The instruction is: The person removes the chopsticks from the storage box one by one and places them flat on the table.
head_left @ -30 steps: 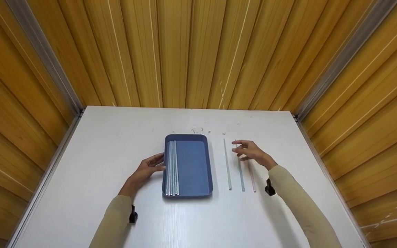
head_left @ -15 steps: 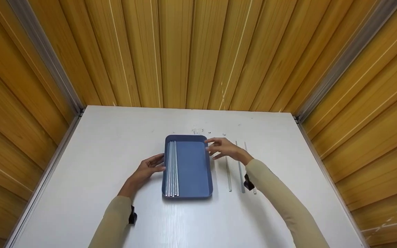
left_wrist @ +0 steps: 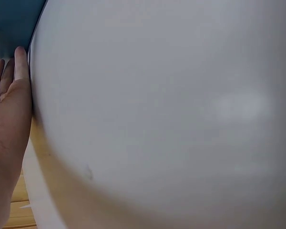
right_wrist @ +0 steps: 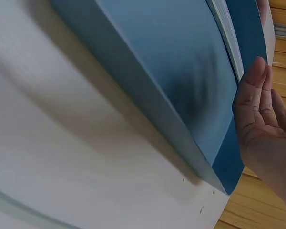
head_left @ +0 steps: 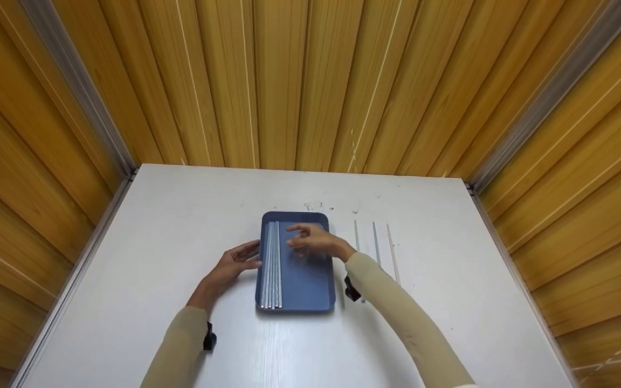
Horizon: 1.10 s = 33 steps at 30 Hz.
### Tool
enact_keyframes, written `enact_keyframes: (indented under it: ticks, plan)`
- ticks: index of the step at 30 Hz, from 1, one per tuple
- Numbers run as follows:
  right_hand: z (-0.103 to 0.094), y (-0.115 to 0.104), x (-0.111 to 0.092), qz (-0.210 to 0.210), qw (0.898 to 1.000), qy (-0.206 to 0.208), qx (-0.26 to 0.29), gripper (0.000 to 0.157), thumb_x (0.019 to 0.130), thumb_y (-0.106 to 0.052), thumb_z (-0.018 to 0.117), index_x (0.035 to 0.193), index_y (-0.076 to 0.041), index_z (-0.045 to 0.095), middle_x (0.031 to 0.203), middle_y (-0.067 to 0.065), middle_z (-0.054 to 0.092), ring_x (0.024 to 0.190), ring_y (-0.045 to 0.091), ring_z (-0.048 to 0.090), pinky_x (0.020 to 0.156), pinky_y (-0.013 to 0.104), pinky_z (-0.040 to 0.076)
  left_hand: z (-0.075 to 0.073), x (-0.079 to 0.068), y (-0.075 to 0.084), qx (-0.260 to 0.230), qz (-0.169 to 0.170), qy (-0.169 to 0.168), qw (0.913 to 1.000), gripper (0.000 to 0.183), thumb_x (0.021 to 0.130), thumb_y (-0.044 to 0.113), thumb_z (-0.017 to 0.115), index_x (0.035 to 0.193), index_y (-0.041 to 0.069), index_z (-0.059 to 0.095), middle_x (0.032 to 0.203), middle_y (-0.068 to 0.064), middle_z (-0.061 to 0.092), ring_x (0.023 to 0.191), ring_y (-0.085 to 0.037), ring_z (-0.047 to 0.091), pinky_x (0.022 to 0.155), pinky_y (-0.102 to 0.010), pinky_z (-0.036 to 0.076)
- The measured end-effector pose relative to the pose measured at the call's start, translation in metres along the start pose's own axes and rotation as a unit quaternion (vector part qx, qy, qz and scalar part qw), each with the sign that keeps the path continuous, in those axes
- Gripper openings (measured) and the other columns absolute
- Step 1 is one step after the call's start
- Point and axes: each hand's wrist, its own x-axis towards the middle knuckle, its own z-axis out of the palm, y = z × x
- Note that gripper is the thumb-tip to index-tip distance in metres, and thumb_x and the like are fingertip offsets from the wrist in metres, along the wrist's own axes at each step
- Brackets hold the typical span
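Observation:
A blue rectangular tray [head_left: 306, 293] lies on the white table with several thin pale rods [head_left: 273, 269] side by side along its left wall. My left hand [head_left: 231, 264] is at that wall, its fingers extended and their tips against the tray side, as the left wrist view also shows. Over the bare middle of the tray hovers my right hand [head_left: 316, 241], fingers loosely bent and nothing between them. Its shadow falls on the tray floor in the right wrist view. Right of the tray lie three single rods: greenish [head_left: 357, 237], bluish [head_left: 376, 242] and pinkish [head_left: 393, 253].
The white table [head_left: 181, 215] runs back to a yellow wood-look wall [head_left: 278, 81], with similar walls on both sides. Small dark marks [head_left: 314, 206] dot the tabletop behind the tray. My right forearm [head_left: 397, 302] covers the near ends of some loose rods.
My right hand has moved left, from above the loose rods, past the tray's right rim, to above the tray floor. The left hand stays at the tray.

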Motion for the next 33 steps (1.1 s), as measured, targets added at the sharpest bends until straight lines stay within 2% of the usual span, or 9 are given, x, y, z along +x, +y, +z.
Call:
enact_keyframes:
  ticks: [4,7,13,22,27,33]
  plan:
    - [0.016,0.008,0.011,0.003,1.0,-0.021,-0.001,0.065,0.093,-0.011,0.074,0.151,-0.001,0.044,0.107,0.013,0.072,0.088,0.018,0.072,0.079,0.032,0.064,-0.002,-0.004,-0.002,-0.004,0.004,0.001,1.0,0.074,0.091,0.003,0.074,0.156,0.003,0.039,0.161,-0.021,0.04,0.151,-0.037,0.037,0.121,-0.041,0.04]
    - [0.023,0.014,0.017,0.015,1.0,-0.007,-0.02,0.07,0.088,-0.003,0.076,0.151,0.0,0.044,0.097,0.008,0.072,0.079,0.014,0.07,0.076,0.034,0.065,-0.002,-0.006,-0.002,-0.007,0.005,-0.007,0.9999,0.075,0.092,0.003,0.073,0.157,0.001,0.036,0.162,-0.022,0.038,0.152,-0.037,0.035,0.119,-0.034,0.042]
    - [0.034,0.011,0.018,0.039,0.998,0.022,-0.053,0.078,0.085,-0.004,0.081,0.153,-0.002,0.042,0.086,0.001,0.06,0.071,0.014,0.065,0.07,0.038,0.066,-0.002,-0.005,-0.001,-0.005,-0.002,-0.007,1.0,0.076,0.092,0.004,0.074,0.157,0.003,0.036,0.163,-0.018,0.038,0.154,-0.033,0.033,0.122,-0.034,0.038]
    - [0.044,0.012,0.02,0.029,0.994,0.06,-0.086,0.084,0.081,-0.005,0.086,0.153,-0.007,0.043,0.089,0.002,0.053,0.066,0.014,0.063,0.061,0.034,0.065,-0.004,-0.006,0.0,-0.003,0.005,-0.005,1.0,0.075,0.091,0.003,0.074,0.157,0.002,0.037,0.163,-0.019,0.038,0.154,-0.034,0.033,0.124,-0.041,0.035]
    - [0.046,0.016,0.022,0.01,0.995,0.06,-0.083,0.082,0.081,-0.001,0.084,0.152,-0.005,0.044,0.087,0.002,0.05,0.063,0.013,0.063,0.06,0.031,0.065,-0.004,-0.007,0.0,-0.007,0.009,0.0,0.9999,0.075,0.091,0.001,0.074,0.157,0.001,0.037,0.162,-0.021,0.038,0.153,-0.037,0.034,0.124,-0.042,0.036]
    - [0.045,0.02,0.021,0.017,0.995,0.063,-0.074,0.078,0.082,-0.001,0.082,0.151,-0.005,0.045,0.088,0.002,0.049,0.066,0.013,0.062,0.061,0.032,0.065,-0.002,-0.005,0.0,-0.005,0.004,0.001,1.0,0.075,0.091,0.002,0.075,0.156,0.003,0.038,0.162,-0.019,0.039,0.153,-0.034,0.035,0.124,-0.041,0.035]
